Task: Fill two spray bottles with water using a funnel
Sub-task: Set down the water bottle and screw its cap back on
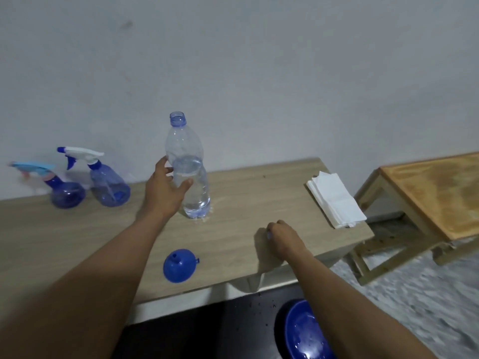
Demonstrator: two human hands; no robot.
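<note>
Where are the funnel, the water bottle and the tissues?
funnel (178,265), head view, on its blue bowl.
water bottle (184,146), head view, on its clear upper body.
tissues (337,200), head view, on the top sheet.

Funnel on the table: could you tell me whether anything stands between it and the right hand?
Nothing visible stands between the funnel and the right hand, which pinches a small blue thing. The water bottle stands farther back, held by the left hand.
</note>
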